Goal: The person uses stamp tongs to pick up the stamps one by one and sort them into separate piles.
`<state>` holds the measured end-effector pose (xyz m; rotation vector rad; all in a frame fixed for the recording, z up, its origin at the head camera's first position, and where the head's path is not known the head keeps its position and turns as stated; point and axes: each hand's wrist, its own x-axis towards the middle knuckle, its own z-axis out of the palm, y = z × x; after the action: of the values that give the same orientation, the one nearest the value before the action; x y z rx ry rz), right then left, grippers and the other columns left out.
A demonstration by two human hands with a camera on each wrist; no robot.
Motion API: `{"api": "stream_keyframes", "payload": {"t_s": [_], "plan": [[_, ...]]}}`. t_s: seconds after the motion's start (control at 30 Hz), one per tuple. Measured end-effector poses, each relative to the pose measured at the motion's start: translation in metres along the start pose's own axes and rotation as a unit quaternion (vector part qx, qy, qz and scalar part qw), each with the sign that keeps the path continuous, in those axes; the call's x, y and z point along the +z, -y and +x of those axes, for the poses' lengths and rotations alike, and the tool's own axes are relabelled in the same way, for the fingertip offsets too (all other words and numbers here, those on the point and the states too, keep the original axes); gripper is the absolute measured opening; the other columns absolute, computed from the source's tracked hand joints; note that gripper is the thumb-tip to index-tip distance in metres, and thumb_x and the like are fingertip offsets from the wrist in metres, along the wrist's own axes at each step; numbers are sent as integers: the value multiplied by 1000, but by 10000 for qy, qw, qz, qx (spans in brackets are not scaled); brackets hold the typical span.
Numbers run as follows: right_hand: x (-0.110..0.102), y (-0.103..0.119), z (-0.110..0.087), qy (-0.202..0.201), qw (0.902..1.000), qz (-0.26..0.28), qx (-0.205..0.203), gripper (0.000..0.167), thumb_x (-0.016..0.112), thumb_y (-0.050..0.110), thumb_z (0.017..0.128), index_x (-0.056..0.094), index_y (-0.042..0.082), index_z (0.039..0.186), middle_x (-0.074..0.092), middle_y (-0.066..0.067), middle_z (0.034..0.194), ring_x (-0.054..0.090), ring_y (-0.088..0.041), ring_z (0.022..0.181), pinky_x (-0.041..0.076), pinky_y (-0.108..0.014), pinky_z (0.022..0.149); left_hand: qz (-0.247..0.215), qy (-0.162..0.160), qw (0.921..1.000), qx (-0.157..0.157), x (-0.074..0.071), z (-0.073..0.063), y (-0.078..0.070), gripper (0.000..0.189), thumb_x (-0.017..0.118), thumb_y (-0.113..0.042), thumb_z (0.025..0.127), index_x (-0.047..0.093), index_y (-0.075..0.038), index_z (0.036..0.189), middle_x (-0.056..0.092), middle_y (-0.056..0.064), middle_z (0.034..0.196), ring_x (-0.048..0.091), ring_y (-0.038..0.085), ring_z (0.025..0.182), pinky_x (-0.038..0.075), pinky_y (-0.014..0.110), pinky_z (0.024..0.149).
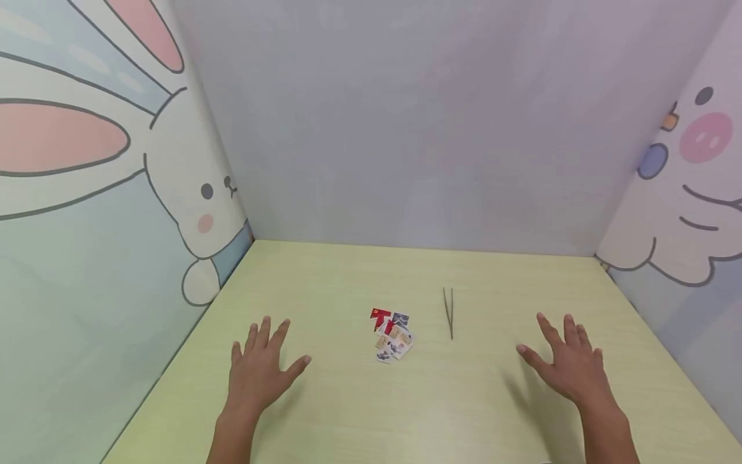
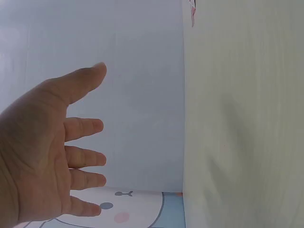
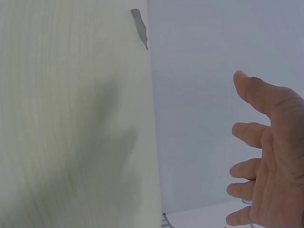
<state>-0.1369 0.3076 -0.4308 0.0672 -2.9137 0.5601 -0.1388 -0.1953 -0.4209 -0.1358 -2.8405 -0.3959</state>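
Several small printed paper pieces that look like postage stamps [image 1: 400,339], some red and some pale, lie in an overlapping pile near the middle of the table. To their right is a pair of metal tweezers [image 1: 451,316], its two tips apart and pointing away from me; the right wrist view shows part of the tweezers [image 3: 140,28] too. My left hand [image 1: 257,370] hovers over the table left of the pile, fingers spread. On the other side, right of the tweezers, my right hand [image 1: 570,367] hangs above its shadow with spread fingers. Neither hand touches anything.
The pale yellow table [image 1: 348,412] meets a plain grey back wall [image 1: 406,129]. A side wall with a cartoon rabbit [image 1: 191,193] bounds the left, and one with a pink-cheeked cartoon figure [image 1: 684,212] the right. A small dark-edged thing shows at the bottom edge, barely visible.
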Motion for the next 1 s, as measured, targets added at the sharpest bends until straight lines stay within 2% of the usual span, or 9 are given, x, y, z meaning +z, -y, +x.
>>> {"api": "stream_keyframes", "payload": {"t_s": [0.1, 0.23, 0.37, 0.53, 0.7, 1.0], "plan": [[-2, 3, -1, -14, 9997, 224, -28, 80, 54, 48, 90, 21, 3, 146, 8, -43, 139, 8, -61, 124, 13, -76, 84, -116, -173, 9998, 31, 0, 1, -4, 72, 70, -47, 77, 50, -5, 132, 37, 28, 137, 31, 48, 126, 21, 68, 93], [-3, 7, -3, 196, 9980, 589, 87, 81, 54, 46, 90, 17, 1, 146, 6, -43, 139, 12, -64, 121, 20, -75, 81, -305, -379, 9987, 115, 0, 2, -10, 64, 72, -40, 77, 55, -3, 127, 43, 29, 132, 37, 48, 121, 28, 67, 91], [-1, 12, -2, 293, 9957, 865, 132, 81, 55, 44, 91, 18, -2, 145, 7, -43, 140, 15, -65, 119, 21, -74, 82, -490, -466, 9975, 202, 1, 3, -15, 60, 74, -36, 77, 57, -3, 124, 46, 28, 130, 41, 48, 118, 33, 63, 88], [6, 21, 1, 227, 9927, 1179, 57, 78, 58, 41, 90, 22, -4, 144, 12, -41, 140, 15, -63, 121, 18, -73, 87, -745, -474, 9960, 168, 3, 1, -20, 57, 74, -36, 77, 59, -4, 122, 48, 25, 130, 45, 43, 117, 38, 60, 86], [15, 29, 1, 91, 9896, 1433, 12, 74, 60, 36, 90, 26, -6, 142, 17, -41, 139, 21, -63, 119, 22, -72, 86, -1031, -419, 9938, 29, 8, -2, -24, 56, 73, -35, 78, 59, -5, 123, 49, 23, 130, 47, 40, 116, 41, 56, 84], [28, 42, 2, 218, 9819, 1882, 50, 72, 59, 35, 91, 27, -5, 142, 18, -38, 141, 18, -57, 125, 21, -69, 91, -1688, -205, 9852, -235, 18, 0, -36, 53, 71, -35, 81, 58, -9, 126, 47, 17, 133, 46, 39, 117, 41, 54, 85]]}}
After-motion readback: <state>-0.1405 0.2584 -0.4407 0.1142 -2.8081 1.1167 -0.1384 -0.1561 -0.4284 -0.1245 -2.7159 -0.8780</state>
